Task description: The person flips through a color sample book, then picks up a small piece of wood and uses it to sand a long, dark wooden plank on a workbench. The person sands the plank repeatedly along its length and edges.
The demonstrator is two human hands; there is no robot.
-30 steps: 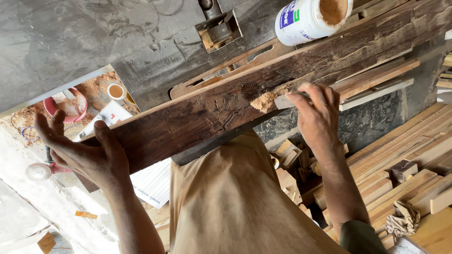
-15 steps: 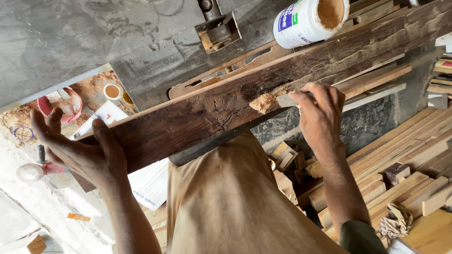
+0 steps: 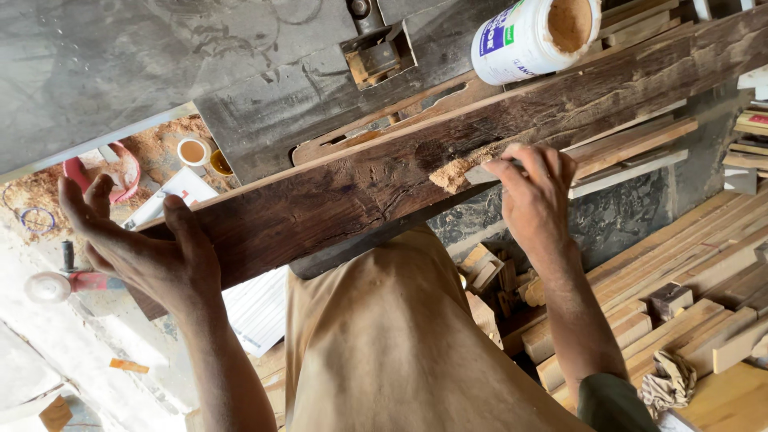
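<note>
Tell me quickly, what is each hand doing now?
Left hand: open, thumb and palm braced on the end of the dark plank.
Right hand: closed on a flat scraper, pressing sawdust paste onto the plank.

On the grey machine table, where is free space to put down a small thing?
The grey table top is bare left of the metal slot. It is crowded near the white jar, along the dark plank, and by the right hand with its scraper.
</note>
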